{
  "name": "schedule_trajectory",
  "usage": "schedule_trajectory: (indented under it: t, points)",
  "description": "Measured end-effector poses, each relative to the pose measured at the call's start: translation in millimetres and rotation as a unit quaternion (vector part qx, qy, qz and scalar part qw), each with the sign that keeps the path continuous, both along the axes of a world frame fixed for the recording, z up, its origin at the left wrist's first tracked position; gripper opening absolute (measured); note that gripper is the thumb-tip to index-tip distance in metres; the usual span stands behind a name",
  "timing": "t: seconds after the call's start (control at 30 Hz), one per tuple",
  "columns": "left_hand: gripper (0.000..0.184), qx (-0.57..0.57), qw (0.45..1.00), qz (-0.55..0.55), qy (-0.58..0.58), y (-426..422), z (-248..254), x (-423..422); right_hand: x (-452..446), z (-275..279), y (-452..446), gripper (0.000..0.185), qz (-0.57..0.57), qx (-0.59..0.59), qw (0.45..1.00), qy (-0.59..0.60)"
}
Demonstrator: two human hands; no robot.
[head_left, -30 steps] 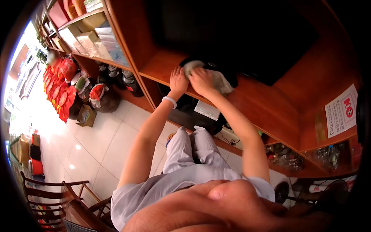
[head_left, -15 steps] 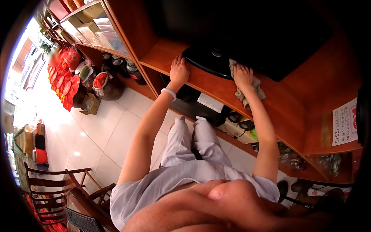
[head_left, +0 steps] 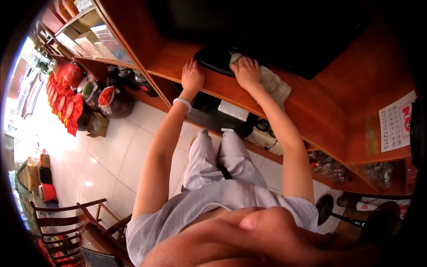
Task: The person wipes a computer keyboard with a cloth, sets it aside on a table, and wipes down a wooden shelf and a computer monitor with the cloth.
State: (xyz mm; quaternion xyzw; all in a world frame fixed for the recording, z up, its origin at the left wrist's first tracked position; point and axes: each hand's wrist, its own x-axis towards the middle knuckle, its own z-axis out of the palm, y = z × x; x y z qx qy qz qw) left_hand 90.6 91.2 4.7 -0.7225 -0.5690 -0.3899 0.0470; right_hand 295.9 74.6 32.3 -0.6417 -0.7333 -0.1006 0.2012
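Note:
My right hand (head_left: 247, 73) presses a greyish cloth (head_left: 275, 83) against the glossy black base (head_left: 212, 61) of a television and the wooden shelf (head_left: 318, 104) in front of it. Part of the cloth pokes out ahead of the fingers, and the rest trails to the right across the shelf. My left hand (head_left: 192, 77) lies flat near the shelf's front edge, fingers stretched out close to the left end of the base, holding nothing. A pale bangle circles the left wrist. The dark television screen (head_left: 267, 33) rises behind both hands.
Under the shelf are a white box with small lights (head_left: 233, 110) and some cables. A printed notice (head_left: 397, 122) is on the right panel. Jars, a cardboard box (head_left: 97, 124) and red decorations (head_left: 66, 104) stand at left. A wooden chair (head_left: 66, 222) is at lower left.
My right hand has slid left along the television base with the cloth, which now lies more spread out behind it. My left hand still rests on the shelf. The view has shifted slightly.

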Motion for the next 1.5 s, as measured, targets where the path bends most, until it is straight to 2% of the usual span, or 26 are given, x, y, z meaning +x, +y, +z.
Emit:
schedule_trajectory:
  t: [0.07, 0.1, 0.17, 0.23, 0.3, 0.37, 0.43, 0.47, 0.53, 0.63, 0.77, 0.83, 0.87, 0.9, 0.97, 1.0, 1.07, 1.1, 1.17, 1.27, 1.3, 1.37, 1.4, 1.43, 1.47, 1.5]
  points:
    - [0.032, 0.002, 1.000, 0.000, -0.005, -0.9, -0.1, -2.2, -3.9, 20.1, 7.9, 0.053, -0.080, -0.083, 0.993, 0.008]
    - [0.032, 0.010, 1.000, -0.002, -0.004, 0.5, 0.3, -1.4, -4.7, 27.8, 12.7, 0.053, -0.078, -0.082, 0.993, 0.007]
    - [0.032, 0.012, 1.000, -0.004, -0.002, -0.7, -1.5, -1.0, -7.5, 36.4, 14.2, 0.053, -0.110, -0.170, 0.979, 0.008]
    - [0.033, 0.003, 1.000, 0.004, 0.007, -0.4, -0.2, 0.0, -5.0, 21.8, 12.3, 0.053, -0.100, -0.157, 0.982, 0.014]
    - [0.034, 0.002, 1.000, 0.009, 0.015, 0.6, -0.6, -0.9, -3.1, 3.2, 6.1, 0.049, 0.008, 0.013, 1.000, -0.017]
    - [0.035, -0.011, 1.000, 0.012, 0.000, -1.4, 0.7, -1.0, -10.7, -4.7, -25.1, 0.039, 0.138, 0.028, 0.988, -0.059]
    - [0.035, -0.015, 1.000, 0.010, -0.018, -0.8, 1.7, 0.0, -15.0, -12.0, -59.2, 0.029, 0.252, 0.097, 0.963, -0.002]
    - [0.036, -0.025, 0.999, 0.004, -0.031, -1.4, 0.6, -0.1, -12.3, -8.5, -64.9, 0.029, 0.259, 0.097, 0.961, -0.005]
    - [0.036, -0.023, 0.999, 0.008, -0.029, -0.6, -0.4, -1.9, -0.9, 8.4, -71.0, 0.018, 0.209, 0.055, 0.971, 0.101]
    - [0.037, -0.025, 0.999, 0.001, -0.036, 0.2, -1.3, -2.8, 8.8, 48.8, -74.3, 0.010, 0.078, 0.130, 0.965, 0.216]
    - [0.046, -0.036, 0.996, -0.045, -0.069, -11.4, 14.9, -5.1, 28.3, 120.1, -73.1, 0.024, 0.125, 0.153, 0.916, 0.350]
    - [0.051, -0.050, 0.991, -0.076, -0.103, -20.7, 33.8, 1.2, 21.3, 154.0, -78.6, 0.027, 0.128, 0.086, 0.902, 0.403]
    - [0.051, -0.119, 0.933, -0.201, -0.273, -25.6, 45.4, 13.5, 15.6, 163.9, -76.1, 0.027, 0.132, 0.090, 0.902, 0.402]
    - [0.050, -0.182, 0.826, -0.317, -0.429, -32.7, 61.0, 26.5, 9.6, 171.8, -72.8, 0.028, 0.151, 0.081, 0.896, 0.409]
    - [0.040, -0.244, 0.725, -0.420, -0.488, -65.7, 111.1, 44.9, 0.9, 176.4, -63.4, 0.029, 0.173, 0.063, 0.890, 0.418]
    - [0.040, -0.244, 0.726, -0.416, -0.491, -69.8, 127.1, 46.8, 0.4, 176.5, -53.6, 0.029, 0.171, 0.064, 0.896, 0.405]
    - [0.031, -0.302, 0.792, -0.382, -0.367, -68.6, 151.0, 46.5, 8.0, 177.9, -40.7, 0.029, 0.140, 0.082, 0.918, 0.362]
    - [0.030, -0.288, 0.806, -0.352, -0.378, -63.2, 158.2, 43.0, 11.4, 182.3, -42.4, 0.029, 0.101, 0.102, 0.927, 0.347]
    - [0.027, -0.317, 0.734, -0.386, -0.460, -59.4, 174.4, 28.9, 18.1, 184.2, -45.0, 0.029, 0.085, 0.171, 0.934, 0.304]
    - [0.026, -0.308, 0.752, -0.330, -0.480, -55.9, 196.6, 11.1, 24.5, 171.8, -36.2, 0.027, 0.058, 0.189, 0.957, 0.213]
    - [0.028, -0.322, 0.729, -0.331, -0.506, -47.8, 196.3, 5.2, 28.2, 159.2, -27.9, 0.024, 0.049, 0.223, 0.951, 0.208]
    - [0.025, -0.324, 0.794, -0.263, -0.442, -26.2, 180.4, -5.9, 10.5, 132.8, -39.6, 0.022, 0.046, 0.263, 0.932, 0.247]
    - [0.025, -0.322, 0.794, -0.263, -0.443, -1.8, 156.5, -15.3, -5.2, 118.2, -51.4, 0.022, 0.093, 0.188, 0.933, 0.292]
    - [0.024, -0.278, 0.884, -0.248, -0.284, 31.5, 117.4, -26.0, -23.4, 99.0, -63.7, 0.022, 0.139, 0.111, 0.926, 0.334]
    - [0.025, -0.273, 0.892, -0.222, -0.283, 37.6, 99.1, -31.1, -40.9, 69.3, -66.6, 0.023, 0.192, 0.080, 0.924, 0.321]
    - [0.026, -0.268, 0.900, -0.195, -0.283, 43.3, 81.1, -36.2, -63.2, 51.4, -75.5, 0.023, 0.190, 0.031, 0.929, 0.317]
